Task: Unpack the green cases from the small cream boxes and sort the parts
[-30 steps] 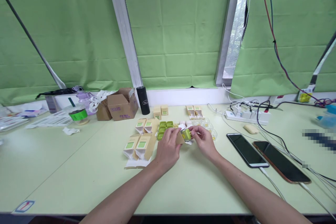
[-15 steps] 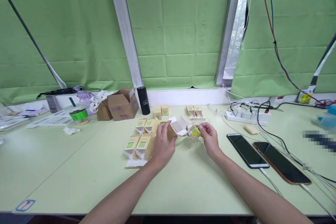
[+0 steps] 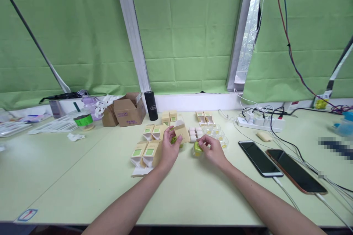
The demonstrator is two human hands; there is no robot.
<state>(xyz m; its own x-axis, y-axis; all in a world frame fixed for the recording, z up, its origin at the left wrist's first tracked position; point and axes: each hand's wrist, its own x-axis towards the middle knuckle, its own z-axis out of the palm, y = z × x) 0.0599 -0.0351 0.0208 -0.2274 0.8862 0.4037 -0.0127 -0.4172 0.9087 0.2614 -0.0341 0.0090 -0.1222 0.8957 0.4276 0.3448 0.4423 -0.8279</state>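
Note:
My left hand (image 3: 170,148) is closed round a small beige carton (image 3: 182,132), tilted, with a flap sticking up. Something green shows between those fingers, partly hidden. Between the fingertips of my right hand (image 3: 213,150) is a small clear container with a green top (image 3: 197,148), just above the table. Behind it sit several small whitish-pink blocks (image 3: 195,134) in a cluster and several clear round containers (image 3: 217,132) with yellow spots. Open beige cartons with green labels (image 3: 149,152) stand left of my left hand.
Two more cartons (image 3: 205,118) stand farther back, near a black flask (image 3: 150,105) and a brown cardboard box (image 3: 129,110). On the right lie a phone with a white frame (image 3: 260,158), a darker phone (image 3: 296,170), cables and a power strip (image 3: 260,123).
My right hand has moved slightly left and toward me with the green-topped container. The carton in my left hand has turned, and the whitish blocks and clear containers behind are now uncovered.

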